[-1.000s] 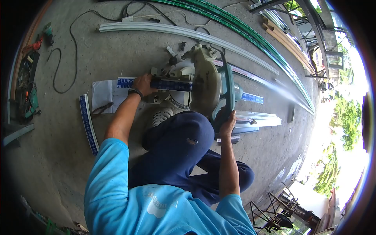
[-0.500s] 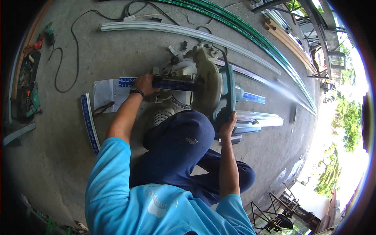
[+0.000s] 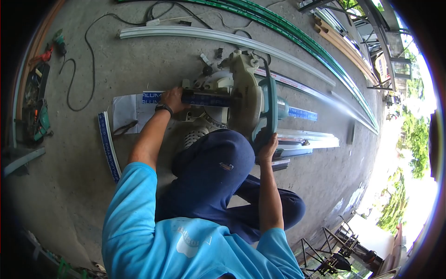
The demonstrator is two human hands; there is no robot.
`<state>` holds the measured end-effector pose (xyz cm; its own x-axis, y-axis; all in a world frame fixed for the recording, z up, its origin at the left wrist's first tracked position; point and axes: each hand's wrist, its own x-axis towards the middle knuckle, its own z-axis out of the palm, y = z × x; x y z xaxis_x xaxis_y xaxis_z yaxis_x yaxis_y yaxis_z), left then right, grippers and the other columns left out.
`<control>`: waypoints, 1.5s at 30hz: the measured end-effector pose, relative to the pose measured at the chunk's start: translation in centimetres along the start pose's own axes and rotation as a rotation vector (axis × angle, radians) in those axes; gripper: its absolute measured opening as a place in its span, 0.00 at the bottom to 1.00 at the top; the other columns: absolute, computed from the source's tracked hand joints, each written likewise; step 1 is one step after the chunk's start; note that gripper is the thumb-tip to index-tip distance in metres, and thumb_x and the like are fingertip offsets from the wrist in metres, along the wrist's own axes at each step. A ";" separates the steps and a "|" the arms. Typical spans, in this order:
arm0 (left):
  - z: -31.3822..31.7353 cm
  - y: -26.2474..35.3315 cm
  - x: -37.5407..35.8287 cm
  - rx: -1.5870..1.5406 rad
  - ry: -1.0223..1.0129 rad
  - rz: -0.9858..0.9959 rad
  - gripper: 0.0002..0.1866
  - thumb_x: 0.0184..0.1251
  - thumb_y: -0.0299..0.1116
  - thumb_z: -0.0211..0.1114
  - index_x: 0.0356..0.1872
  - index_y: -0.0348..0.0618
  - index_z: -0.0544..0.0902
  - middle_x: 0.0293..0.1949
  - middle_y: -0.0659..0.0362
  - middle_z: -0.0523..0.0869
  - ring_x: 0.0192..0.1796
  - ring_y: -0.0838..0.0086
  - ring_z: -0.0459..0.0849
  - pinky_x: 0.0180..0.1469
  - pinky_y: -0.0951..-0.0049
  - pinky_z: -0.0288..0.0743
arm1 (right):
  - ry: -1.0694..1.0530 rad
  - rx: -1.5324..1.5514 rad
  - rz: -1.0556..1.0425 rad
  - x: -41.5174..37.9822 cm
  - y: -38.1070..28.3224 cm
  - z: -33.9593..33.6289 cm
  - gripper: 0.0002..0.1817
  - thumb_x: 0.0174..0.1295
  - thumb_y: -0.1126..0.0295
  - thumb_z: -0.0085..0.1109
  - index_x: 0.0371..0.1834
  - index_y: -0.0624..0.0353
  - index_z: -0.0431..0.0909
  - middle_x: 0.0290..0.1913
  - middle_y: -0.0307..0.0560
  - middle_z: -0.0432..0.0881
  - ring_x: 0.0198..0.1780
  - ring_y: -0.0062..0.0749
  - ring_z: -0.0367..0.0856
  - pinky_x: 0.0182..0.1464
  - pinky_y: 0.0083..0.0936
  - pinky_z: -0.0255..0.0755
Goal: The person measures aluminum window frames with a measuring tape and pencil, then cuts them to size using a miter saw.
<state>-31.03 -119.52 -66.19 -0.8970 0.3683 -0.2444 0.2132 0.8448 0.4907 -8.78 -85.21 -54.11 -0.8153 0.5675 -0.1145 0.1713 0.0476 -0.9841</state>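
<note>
So the left hand [image 3: 173,99] is curled over a blue-filmed profile [image 3: 206,99], fingers mostly closed on it, and the right hand [image 3: 267,149] is wrapped around the saw handle [image 3: 265,136], though some of its fingertips are hidden. The profile is laid across the bed of a miter saw [image 3: 246,88], with its middle covered by the saw head and a blue-filmed end poking out on the far side. Whether the blade is touching it can't be told, since that bit's blocked by the housing. A dark band [image 3: 164,108] is worn on the left wrist.

The profile's other end is seen over some white paper [image 3: 124,109], where a pair of pliers [image 3: 125,126] has been left. A short filmed strip [image 3: 108,146] is set down on the concrete floor [image 3: 320,181] just beside the paper. Over past the right hand, a bunch of pale profiles [image 3: 313,138] is laid out. Beyond the saw, a long white rail [image 3: 200,31] and some green-wrapped lengths [image 3: 297,33] are stretched across the floor. Way off at the picture's left, a grinder [image 3: 60,42] is parked near a cluttered tool tray [image 3: 33,95].
</note>
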 end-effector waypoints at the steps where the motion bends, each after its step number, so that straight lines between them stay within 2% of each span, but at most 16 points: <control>1: 0.0 0.0 0.0 0.000 0.007 0.005 0.38 0.47 0.52 0.84 0.61 0.51 0.83 0.56 0.52 0.86 0.61 0.52 0.84 0.64 0.52 0.78 | -0.002 0.008 -0.004 -0.1 0.1 0.0 0.40 0.80 0.36 0.34 0.47 0.68 0.81 0.29 0.46 0.82 0.29 0.31 0.80 0.34 0.27 0.74; 11: -1.0 0.8 -0.1 0.010 -0.069 -0.022 0.37 0.49 0.52 0.83 0.61 0.49 0.82 0.59 0.50 0.84 0.63 0.50 0.83 0.66 0.51 0.77 | 0.023 -0.026 -0.015 -0.5 1.3 0.1 0.40 0.80 0.36 0.34 0.47 0.67 0.80 0.28 0.45 0.81 0.28 0.29 0.79 0.32 0.25 0.73; 19: -1.2 1.0 -0.1 0.031 -0.032 0.003 0.36 0.49 0.52 0.83 0.60 0.48 0.83 0.58 0.49 0.85 0.62 0.50 0.84 0.64 0.51 0.78 | 0.005 -0.028 -0.074 -0.4 2.5 0.1 0.41 0.80 0.34 0.33 0.44 0.66 0.80 0.27 0.43 0.81 0.27 0.27 0.79 0.32 0.25 0.73; 26: -1.5 1.3 0.0 0.041 -0.029 -0.022 0.36 0.48 0.51 0.83 0.60 0.50 0.84 0.57 0.49 0.87 0.61 0.51 0.85 0.63 0.51 0.80 | 0.035 -0.144 -0.150 -0.5 5.6 0.1 0.44 0.78 0.31 0.30 0.41 0.65 0.80 0.26 0.44 0.81 0.28 0.30 0.80 0.33 0.30 0.74; 31: -2.3 1.8 -0.7 0.032 -0.080 0.027 0.37 0.48 0.57 0.82 0.56 0.44 0.85 0.52 0.45 0.88 0.59 0.48 0.85 0.61 0.50 0.79 | 0.006 -0.160 0.010 1.5 -6.2 0.6 0.40 0.82 0.38 0.29 0.43 0.66 0.82 0.28 0.45 0.84 0.29 0.30 0.81 0.36 0.30 0.74; 33: -1.1 1.1 0.2 0.021 -0.052 0.105 0.37 0.48 0.58 0.81 0.55 0.44 0.86 0.52 0.45 0.89 0.58 0.49 0.86 0.61 0.50 0.80 | -0.004 -0.315 0.124 3.8 -11.5 0.5 0.38 0.83 0.41 0.30 0.46 0.66 0.82 0.32 0.48 0.86 0.34 0.31 0.82 0.40 0.29 0.75; 34: 0.0 0.1 0.6 0.047 -0.026 0.140 0.37 0.48 0.59 0.81 0.55 0.44 0.86 0.52 0.46 0.89 0.58 0.49 0.86 0.60 0.50 0.80 | 0.000 -0.533 -0.015 6.6 -9.9 -1.7 0.37 0.83 0.41 0.31 0.51 0.67 0.80 0.39 0.58 0.87 0.41 0.44 0.86 0.45 0.37 0.76; 35: -0.8 1.1 0.4 0.075 -0.111 0.068 0.38 0.47 0.61 0.80 0.55 0.44 0.86 0.52 0.47 0.89 0.58 0.50 0.86 0.61 0.50 0.80 | 0.090 -0.712 -0.281 6.7 -13.3 0.4 0.35 0.83 0.43 0.34 0.60 0.67 0.76 0.49 0.68 0.85 0.52 0.58 0.84 0.53 0.47 0.75; 36: -0.2 0.7 0.2 0.172 -0.136 0.042 0.39 0.47 0.61 0.79 0.55 0.43 0.85 0.52 0.47 0.89 0.58 0.49 0.86 0.61 0.50 0.80 | 0.042 -0.882 -0.529 8.6 -12.8 -0.7 0.32 0.83 0.45 0.37 0.66 0.65 0.74 0.54 0.69 0.83 0.57 0.61 0.81 0.57 0.47 0.73; 37: 0.4 -0.1 -0.8 0.127 -0.038 0.083 0.37 0.47 0.61 0.78 0.52 0.42 0.86 0.49 0.45 0.90 0.54 0.47 0.87 0.58 0.48 0.81 | 0.035 -1.044 -0.794 10.5 -12.3 -1.7 0.30 0.83 0.47 0.41 0.71 0.63 0.71 0.59 0.69 0.81 0.62 0.64 0.78 0.62 0.47 0.72; 38: -2.2 1.1 -3.1 0.123 -0.085 0.057 0.33 0.48 0.59 0.77 0.45 0.40 0.87 0.45 0.43 0.90 0.51 0.44 0.88 0.55 0.47 0.81 | 0.050 -0.785 -0.552 10.1 -15.7 0.3 0.29 0.82 0.48 0.46 0.72 0.61 0.72 0.59 0.66 0.82 0.61 0.58 0.80 0.61 0.44 0.73; 39: -3.1 0.8 -5.3 0.068 -0.077 0.069 0.33 0.47 0.57 0.77 0.47 0.41 0.86 0.48 0.44 0.89 0.52 0.47 0.88 0.55 0.49 0.83 | 0.099 -0.633 -0.407 10.1 -17.7 1.4 0.30 0.82 0.47 0.46 0.73 0.60 0.72 0.60 0.65 0.82 0.61 0.51 0.81 0.61 0.42 0.73; 41: -4.8 -2.9 -13.3 -0.063 0.198 0.034 0.33 0.49 0.61 0.77 0.44 0.41 0.84 0.42 0.45 0.89 0.49 0.48 0.89 0.52 0.51 0.82 | 0.088 -0.590 -0.326 9.9 -19.4 2.5 0.32 0.82 0.44 0.43 0.74 0.58 0.72 0.67 0.62 0.79 0.67 0.48 0.78 0.69 0.39 0.70; 42: -5.6 -5.0 -15.6 -0.094 0.128 -0.103 0.33 0.50 0.59 0.78 0.46 0.41 0.85 0.42 0.46 0.90 0.47 0.49 0.90 0.50 0.51 0.82 | 0.104 -0.649 -0.368 9.9 -19.8 2.6 0.33 0.82 0.43 0.43 0.75 0.59 0.71 0.68 0.62 0.79 0.68 0.48 0.77 0.70 0.38 0.68; 44: -4.2 -11.1 -21.1 -0.185 0.430 -0.167 0.32 0.51 0.57 0.80 0.48 0.40 0.86 0.42 0.46 0.91 0.46 0.50 0.90 0.48 0.53 0.83 | 0.098 -0.722 -0.432 10.2 -20.2 2.6 0.35 0.81 0.42 0.43 0.75 0.60 0.71 0.70 0.61 0.78 0.71 0.47 0.76 0.74 0.38 0.65; 45: -7.7 -10.6 -23.5 -0.264 0.347 -0.425 0.32 0.51 0.55 0.81 0.49 0.39 0.86 0.44 0.45 0.91 0.47 0.50 0.91 0.49 0.54 0.83 | 0.087 -0.710 -0.405 10.5 -20.1 2.5 0.35 0.81 0.42 0.43 0.75 0.61 0.71 0.70 0.61 0.77 0.72 0.48 0.75 0.74 0.38 0.65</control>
<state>-15.22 -140.11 -59.24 -0.9658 -0.1653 -0.1995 -0.2545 0.7494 0.6113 -22.21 -82.28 -35.83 -0.8485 0.4550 0.2702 0.2060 0.7543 -0.6233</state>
